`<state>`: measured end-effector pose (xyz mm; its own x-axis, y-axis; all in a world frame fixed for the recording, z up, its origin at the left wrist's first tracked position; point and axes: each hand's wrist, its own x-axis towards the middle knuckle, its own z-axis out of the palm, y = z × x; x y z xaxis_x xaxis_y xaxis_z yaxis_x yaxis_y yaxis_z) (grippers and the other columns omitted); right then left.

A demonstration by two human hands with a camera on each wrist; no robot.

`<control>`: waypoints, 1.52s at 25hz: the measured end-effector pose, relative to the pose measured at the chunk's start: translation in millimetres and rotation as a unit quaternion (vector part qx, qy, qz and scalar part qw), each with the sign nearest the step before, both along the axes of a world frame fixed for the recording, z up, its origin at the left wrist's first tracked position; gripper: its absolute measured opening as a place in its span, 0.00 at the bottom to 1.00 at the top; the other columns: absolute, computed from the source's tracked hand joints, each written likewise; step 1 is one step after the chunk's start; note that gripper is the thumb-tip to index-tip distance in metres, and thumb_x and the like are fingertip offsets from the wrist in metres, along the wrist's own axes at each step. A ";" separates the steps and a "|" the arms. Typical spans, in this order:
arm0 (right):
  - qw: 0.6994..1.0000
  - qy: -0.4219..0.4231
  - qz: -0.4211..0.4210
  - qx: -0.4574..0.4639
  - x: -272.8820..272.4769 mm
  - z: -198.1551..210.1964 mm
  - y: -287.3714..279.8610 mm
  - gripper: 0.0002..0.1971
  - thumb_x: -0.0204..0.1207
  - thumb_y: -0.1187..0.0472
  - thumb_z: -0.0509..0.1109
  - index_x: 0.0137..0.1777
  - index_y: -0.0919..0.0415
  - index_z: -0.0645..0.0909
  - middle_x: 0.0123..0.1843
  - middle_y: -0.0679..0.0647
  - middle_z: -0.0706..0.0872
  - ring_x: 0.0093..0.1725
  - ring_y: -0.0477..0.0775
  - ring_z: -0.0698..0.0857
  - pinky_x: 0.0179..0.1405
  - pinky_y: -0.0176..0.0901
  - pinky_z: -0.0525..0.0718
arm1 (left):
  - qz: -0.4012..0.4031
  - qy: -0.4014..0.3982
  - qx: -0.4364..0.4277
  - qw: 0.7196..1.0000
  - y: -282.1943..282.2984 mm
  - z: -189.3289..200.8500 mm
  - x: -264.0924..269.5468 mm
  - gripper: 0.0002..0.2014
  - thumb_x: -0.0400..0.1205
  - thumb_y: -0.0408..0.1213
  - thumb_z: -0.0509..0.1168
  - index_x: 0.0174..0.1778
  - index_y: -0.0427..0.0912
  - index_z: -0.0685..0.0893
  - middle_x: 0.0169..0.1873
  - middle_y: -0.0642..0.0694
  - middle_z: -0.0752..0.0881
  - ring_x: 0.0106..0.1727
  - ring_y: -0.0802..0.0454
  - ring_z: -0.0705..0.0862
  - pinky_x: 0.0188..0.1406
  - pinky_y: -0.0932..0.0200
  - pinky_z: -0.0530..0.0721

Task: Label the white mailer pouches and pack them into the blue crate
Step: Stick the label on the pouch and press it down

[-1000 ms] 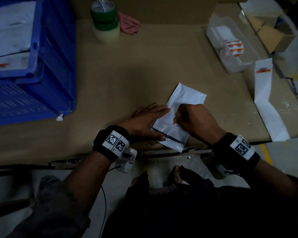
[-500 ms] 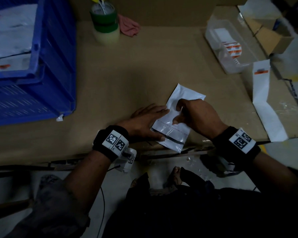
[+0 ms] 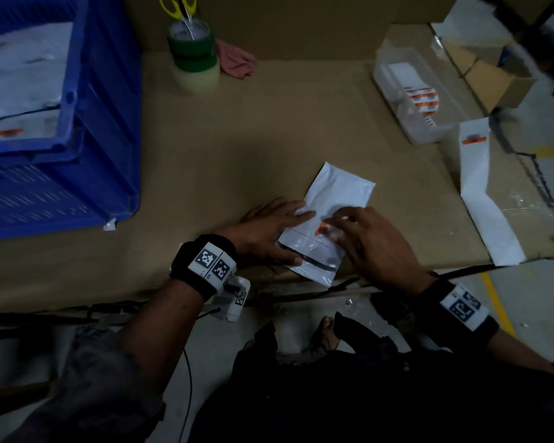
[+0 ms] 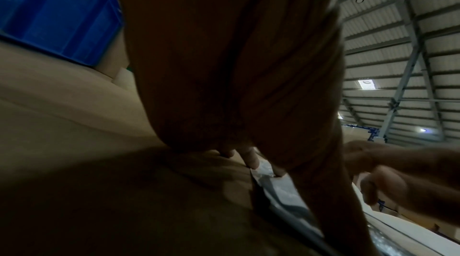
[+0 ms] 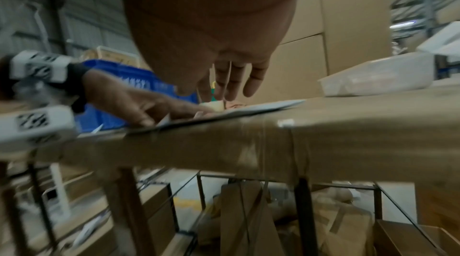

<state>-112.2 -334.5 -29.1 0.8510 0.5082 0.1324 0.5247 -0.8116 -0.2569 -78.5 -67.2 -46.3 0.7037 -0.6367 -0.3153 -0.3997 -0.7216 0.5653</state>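
Pressing flat: left hand (image 3: 271, 231), fingers straight and together, palm down on the near-left part of the white mailer pouch (image 3: 333, 199), pinning it to the table (image 3: 269, 129). Thumb lies along the pouch's near edge. Right hand (image 3: 371, 247) hovers over the pouch's middle, fingers spread and slightly bent, fingertips (image 3: 341, 219) at a small orange-and-white label (image 3: 321, 229). Whether they touch or only hover over it cannot be told; motion blur there. The right wrist view shows those fingers extended downward, holding nothing.

Pouch position: lies flat near the front table edge, its near corner overhanging slightly, well apart from the blue crate (image 3: 61, 129) at far left.

Handling, judged: thin glossy plastic film, light and limp, probably slippery on the cardboard-covered top, so it needs a flat hand to hold it while the label is rubbed down. A dark curved item shows through the translucent near end; contents look slim. Best lifted by pinching an edge or corner; it should sag if held at one end.

Surroundings: crate is rigid ribbed plastic, white pouches already inside. Clear plastic tub (image 3: 406, 100) with a label roll at right; long white backing strip (image 3: 483, 193) beside it. Stacked tape rolls (image 3: 194, 63) with yellow scissors (image 3: 178, 6), pink rag (image 3: 237, 60) at the back.
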 end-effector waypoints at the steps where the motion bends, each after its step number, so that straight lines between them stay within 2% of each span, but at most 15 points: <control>1: 0.999 -0.002 0.024 -0.042 -5.9 -4.1 2.0 0.19 0.90 0.46 0.61 0.75 0.51 0.81 0.74 0.52 0.80 0.63 0.57 0.81 0.57 0.53 0.79 | -0.001 0.004 0.002 1.000 0.7 -0.4 1.0 0.49 0.77 0.67 0.71 0.88 0.67 0.49 0.88 0.62 0.46 0.87 0.61 0.40 0.87 0.38 0.43; 4: 0.993 0.005 0.050 -0.105 -22.4 -14.8 0.4 0.22 0.89 0.42 0.61 0.78 0.48 0.77 0.80 0.52 0.75 0.71 0.59 0.77 0.61 0.54 0.75 | -0.009 0.006 0.002 1.000 0.0 -2.5 2.8 0.50 0.75 0.70 0.70 0.88 0.66 0.50 0.89 0.60 0.46 0.87 0.60 0.40 0.87 0.38 0.44; 7: 0.998 0.005 0.062 -0.020 -35.3 -17.1 0.3 0.17 0.89 0.48 0.62 0.74 0.51 0.80 0.76 0.50 0.81 0.70 0.57 0.80 0.61 0.54 0.77 | -0.001 0.006 0.001 1.000 -0.7 0.5 1.3 0.48 0.77 0.64 0.72 0.89 0.64 0.52 0.89 0.58 0.47 0.87 0.59 0.41 0.87 0.46 0.42; 9: 0.999 0.008 0.025 0.026 -32.0 -17.9 1.8 0.18 0.91 0.49 0.62 0.76 0.52 0.79 0.74 0.49 0.82 0.67 0.57 0.81 0.60 0.54 0.78 | 0.003 0.005 -0.006 1.000 -2.1 1.9 0.6 0.48 0.77 0.62 0.73 0.89 0.62 0.53 0.89 0.57 0.48 0.87 0.60 0.42 0.87 0.50 0.42; 12: 1.000 0.002 0.014 0.017 -21.8 -21.9 5.3 0.18 0.91 0.50 0.61 0.75 0.54 0.80 0.75 0.52 0.80 0.63 0.61 0.81 0.57 0.57 0.82 | 0.000 0.005 0.008 1.000 -1.6 -1.3 2.4 0.48 0.77 0.64 0.72 0.89 0.63 0.53 0.89 0.58 0.47 0.87 0.58 0.41 0.88 0.45 0.43; 14: 0.999 -0.019 0.031 0.019 -21.2 -27.5 -0.5 0.15 0.89 0.55 0.66 0.72 0.57 0.83 0.74 0.54 0.82 0.62 0.63 0.83 0.55 0.57 0.84 | -0.004 0.005 0.013 1.000 -1.7 -3.8 4.7 0.48 0.76 0.65 0.72 0.89 0.64 0.52 0.89 0.59 0.47 0.88 0.58 0.40 0.88 0.41 0.43; 18: 0.998 -0.018 0.049 0.023 -21.6 -30.3 -8.0 0.17 0.89 0.60 0.66 0.75 0.59 0.82 0.75 0.56 0.83 0.64 0.63 0.83 0.58 0.58 0.84 | -0.006 -0.004 0.012 1.000 -1.3 -9.8 6.4 0.50 0.74 0.70 0.71 0.88 0.65 0.52 0.89 0.60 0.47 0.88 0.57 0.41 0.87 0.38 0.46; 21: 0.999 -0.018 0.045 0.010 -15.3 -26.3 0.0 0.16 0.89 0.56 0.65 0.74 0.55 0.82 0.73 0.54 0.81 0.59 0.61 0.84 0.53 0.53 0.83 | -0.006 0.008 0.010 1.000 -0.4 -12.4 7.6 0.51 0.71 0.73 0.68 0.88 0.66 0.52 0.88 0.61 0.47 0.88 0.57 0.41 0.88 0.38 0.46; 23: 0.997 -0.028 0.059 -0.028 -16.9 -26.2 -1.9 0.17 0.87 0.54 0.66 0.74 0.53 0.82 0.76 0.54 0.79 0.60 0.61 0.84 0.51 0.52 0.83 | -0.010 0.007 0.013 1.000 1.3 -10.2 8.4 0.50 0.74 0.70 0.71 0.88 0.65 0.52 0.89 0.61 0.47 0.88 0.59 0.41 0.88 0.40 0.46; 26: 0.996 -0.018 0.082 -0.033 -23.0 -25.4 -11.9 0.19 0.86 0.52 0.62 0.73 0.54 0.83 0.79 0.55 0.78 0.66 0.61 0.83 0.56 0.55 0.84 | -0.013 0.000 0.033 0.999 2.7 -5.2 10.6 0.49 0.76 0.66 0.72 0.88 0.65 0.52 0.89 0.61 0.47 0.87 0.60 0.42 0.88 0.44 0.45; 28: 0.998 -0.002 0.070 -0.004 -24.4 -21.2 -11.9 0.18 0.87 0.53 0.61 0.71 0.53 0.84 0.77 0.53 0.81 0.66 0.61 0.84 0.58 0.56 0.85 | -0.015 0.005 0.033 0.999 2.4 -6.4 12.4 0.49 0.76 0.66 0.72 0.88 0.65 0.52 0.89 0.60 0.47 0.88 0.59 0.41 0.88 0.45 0.44; 31: 0.999 0.009 0.022 0.026 -8.0 -12.9 -5.3 0.23 0.86 0.54 0.56 0.77 0.54 0.81 0.73 0.55 0.85 0.67 0.62 0.84 0.58 0.56 0.85 | -0.025 0.007 0.027 0.999 4.9 -5.1 11.3 0.51 0.73 0.69 0.72 0.89 0.64 0.53 0.89 0.59 0.49 0.89 0.56 0.42 0.88 0.43 0.45; 33: 0.999 -0.002 0.036 0.000 10.0 -11.4 -7.6 0.23 0.85 0.58 0.60 0.79 0.55 0.79 0.77 0.56 0.81 0.72 0.62 0.81 0.62 0.57 0.83 | -0.014 0.028 0.007 1.000 6.0 0.5 14.2 0.49 0.74 0.62 0.76 0.88 0.60 0.59 0.89 0.55 0.53 0.88 0.56 0.47 0.87 0.53 0.46; 35: 0.996 -0.009 0.083 -0.034 23.6 -12.9 -11.3 0.21 0.83 0.61 0.65 0.76 0.58 0.82 0.79 0.56 0.81 0.75 0.63 0.81 0.64 0.58 0.82 | 0.025 0.000 -0.016 1.000 14.0 5.3 16.7 0.44 0.74 0.58 0.76 0.86 0.55 0.68 0.87 0.51 0.61 0.87 0.52 0.55 0.84 0.60 0.51; 38: 0.994 -0.035 0.077 -0.071 26.4 -10.2 -13.2 0.17 0.85 0.53 0.67 0.71 0.53 0.85 0.71 0.54 0.87 0.64 0.63 0.86 0.55 0.56 0.82 | 0.162 -0.122 -0.086 0.975 21.4 8.6 -1.9 0.27 0.78 0.44 0.76 0.75 0.50 0.82 0.75 0.49 0.80 0.76 0.48 0.77 0.76 0.56 0.72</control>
<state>-85.8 -347.8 -39.2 0.7534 0.6489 0.1059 0.6574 -0.7464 -0.1031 -80.4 -45.8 -37.7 0.9179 -0.3963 -0.0201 -0.3041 -0.7350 0.6060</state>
